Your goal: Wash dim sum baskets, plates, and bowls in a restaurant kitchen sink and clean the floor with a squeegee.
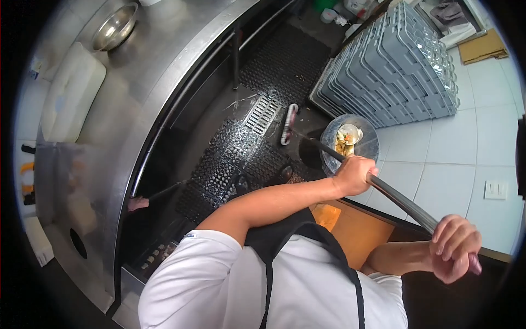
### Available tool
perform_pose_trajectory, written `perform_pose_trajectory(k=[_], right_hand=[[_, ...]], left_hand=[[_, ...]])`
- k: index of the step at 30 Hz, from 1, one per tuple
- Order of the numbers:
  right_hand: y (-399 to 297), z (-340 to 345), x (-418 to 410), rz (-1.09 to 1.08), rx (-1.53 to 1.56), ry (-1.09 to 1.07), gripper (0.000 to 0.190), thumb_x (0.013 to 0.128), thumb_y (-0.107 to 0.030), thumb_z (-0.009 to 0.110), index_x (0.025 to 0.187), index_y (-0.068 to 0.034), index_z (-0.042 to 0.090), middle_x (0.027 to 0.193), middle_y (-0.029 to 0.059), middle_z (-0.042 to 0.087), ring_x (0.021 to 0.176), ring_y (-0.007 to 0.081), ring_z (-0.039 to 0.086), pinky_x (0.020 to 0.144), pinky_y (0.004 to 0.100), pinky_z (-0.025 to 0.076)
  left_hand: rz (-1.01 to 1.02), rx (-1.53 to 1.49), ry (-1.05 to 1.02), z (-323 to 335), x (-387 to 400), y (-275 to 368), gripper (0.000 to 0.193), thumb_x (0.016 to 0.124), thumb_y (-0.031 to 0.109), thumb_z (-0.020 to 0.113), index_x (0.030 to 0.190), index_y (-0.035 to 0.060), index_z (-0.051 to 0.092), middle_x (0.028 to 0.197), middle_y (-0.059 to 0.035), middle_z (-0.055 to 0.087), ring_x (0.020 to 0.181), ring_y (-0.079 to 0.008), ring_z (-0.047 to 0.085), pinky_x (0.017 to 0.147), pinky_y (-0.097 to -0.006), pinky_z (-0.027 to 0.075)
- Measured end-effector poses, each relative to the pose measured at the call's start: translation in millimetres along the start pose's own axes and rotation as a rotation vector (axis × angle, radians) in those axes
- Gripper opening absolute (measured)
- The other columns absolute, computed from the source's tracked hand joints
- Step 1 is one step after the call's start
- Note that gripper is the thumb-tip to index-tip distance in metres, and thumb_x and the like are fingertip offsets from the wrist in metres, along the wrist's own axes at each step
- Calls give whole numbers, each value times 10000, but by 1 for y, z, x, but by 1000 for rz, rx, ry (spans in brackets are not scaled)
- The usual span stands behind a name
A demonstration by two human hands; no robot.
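Note:
A long metal pole [402, 201] crosses in front of me. My left hand [355, 174] is closed around its middle part, and my right hand [456, 249] grips it near the upper end. Down on the floor, a narrow brush head [289, 124] with pale edges lies in line with the pole, beside a metal drain grate [262, 115]. Just beyond my left hand stands a round grey bin [372, 131] holding food scraps and a pale bowl [349, 134]. The pole passes over the bin's near side.
Black perforated rubber mats [222, 158] cover parts of the wet floor. Stacked grey glass racks [382, 70] stand by the tiled wall. A stainless steel counter [123, 107] curves along the left, with a metal bowl [116, 28] on it. What looks like another person's hand [137, 203] shows under its edge.

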State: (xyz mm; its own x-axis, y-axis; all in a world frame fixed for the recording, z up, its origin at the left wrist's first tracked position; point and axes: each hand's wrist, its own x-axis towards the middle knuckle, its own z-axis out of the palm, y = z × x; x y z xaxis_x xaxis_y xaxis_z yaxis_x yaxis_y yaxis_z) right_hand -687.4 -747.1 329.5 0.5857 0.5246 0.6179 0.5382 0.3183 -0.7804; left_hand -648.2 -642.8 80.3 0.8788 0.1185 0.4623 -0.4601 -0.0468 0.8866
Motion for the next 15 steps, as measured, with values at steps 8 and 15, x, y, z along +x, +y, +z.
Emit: perform_pose_trajectory(k=[8,15], right_hand=[[110,38,1,216,-84,247,207,782,6,547,639,-25,401,548,55,439,482,139,398,483,302,349],[93,32,-20,128,36,304,228,767,-21,571,612,-30,404,518,52,431,446,136,374,430,283,328]], left_hand=[[-44,82,-242,-7,18,-117,231,826,193,570,663,32,540,679,-204,565,698,-412,567,595,-443,454],[-139,156,-258,-24,-2,-97,265,835,206,551,649,21,512,659,-208,542,684,-423,550,587,-461,440]])
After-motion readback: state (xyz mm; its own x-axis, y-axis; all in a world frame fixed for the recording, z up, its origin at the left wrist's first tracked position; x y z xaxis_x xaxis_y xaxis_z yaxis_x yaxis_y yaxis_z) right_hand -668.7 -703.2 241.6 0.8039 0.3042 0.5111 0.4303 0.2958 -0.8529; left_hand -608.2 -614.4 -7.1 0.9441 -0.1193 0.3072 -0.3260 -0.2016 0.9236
